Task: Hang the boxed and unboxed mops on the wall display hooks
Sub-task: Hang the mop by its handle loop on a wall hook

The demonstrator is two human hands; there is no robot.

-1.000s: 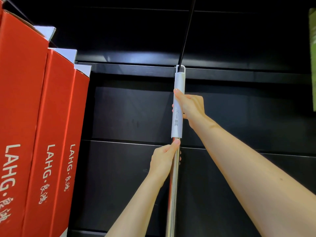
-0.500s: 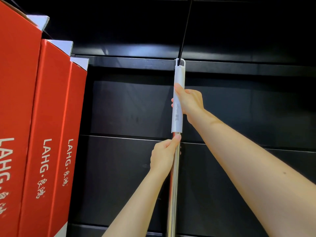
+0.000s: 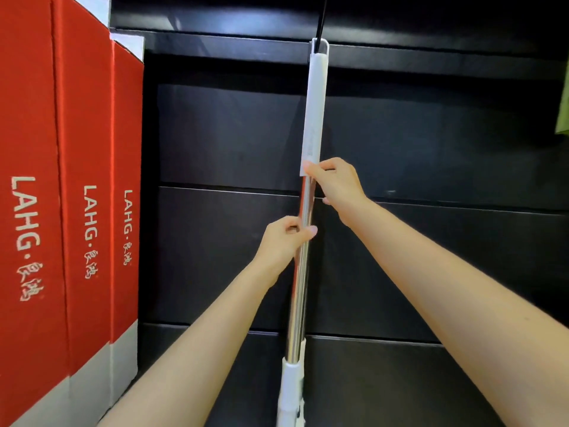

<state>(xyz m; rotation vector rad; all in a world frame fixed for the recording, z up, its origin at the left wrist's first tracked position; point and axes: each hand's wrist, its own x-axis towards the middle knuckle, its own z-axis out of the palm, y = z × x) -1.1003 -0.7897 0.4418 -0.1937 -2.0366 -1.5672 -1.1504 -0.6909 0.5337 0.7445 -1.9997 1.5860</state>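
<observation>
Here, my left hand (image 3: 284, 241) curls round the shiny metal pole of the unboxed mop (image 3: 303, 257), thumb across the front. My right hand (image 3: 335, 183) sits higher, fingers and thumb pinching the pole just where the white handle sleeve (image 3: 315, 112) ends. The mop hangs upright between my forearms, its top loop caught on a thin black hook (image 3: 320, 23) against the dark wall panel (image 3: 431, 134). Lower down the pole runs into a white collar near the bottom edge. To my left, well apart from both hands, three red boxes (image 3: 83, 180) marked LAHG stand side by side.
</observation>
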